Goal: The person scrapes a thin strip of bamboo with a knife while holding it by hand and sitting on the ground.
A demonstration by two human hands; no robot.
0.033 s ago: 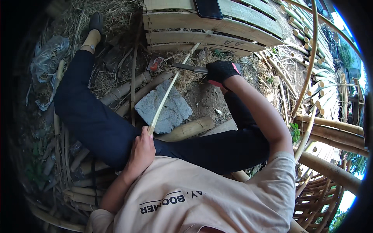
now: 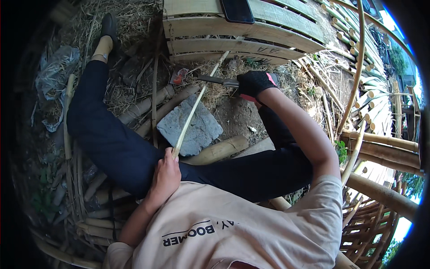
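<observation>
- Our L hand (image 2: 166,175) is bare, fingers curled round the nr end of a pale bamboo strip (image 2: 190,117), gripping it just in front of our waist, thumb side up by the strip
- Strip runs away from us on a slant, up & to the R, over the grey stone block (image 2: 204,127), far end by the low front slats of the wooden crate (image 2: 242,47); can't tell if it touches stone or crate
- Our R hand (image 2: 256,85) wears a black glove w/ pink-red trim, clenched round the handle of a knife (image 2: 212,80)
- Knife points L, approx level, blade crossing the strip btwn stone & crate, tip a bit past it; can't tell if the edge is touching or just above
- Dark phone (image 2: 237,11) lies flat on the crate top
- Red wrapper (image 2: 179,76) on the ground, just L of the blade tip
- Thick bamboo piece (image 2: 219,150) lies btwn the stone & our dark trousers (image 2: 107,139); our legs are spread either side of the stone
- Far L: crumpled clear plastic (image 2: 53,78) on the ground, nr our dark shoe (image 2: 109,29)
- Far R: stacked bamboo poles (image 2: 371,89), w/ a curved pole (image 2: 358,67) in front of them
</observation>
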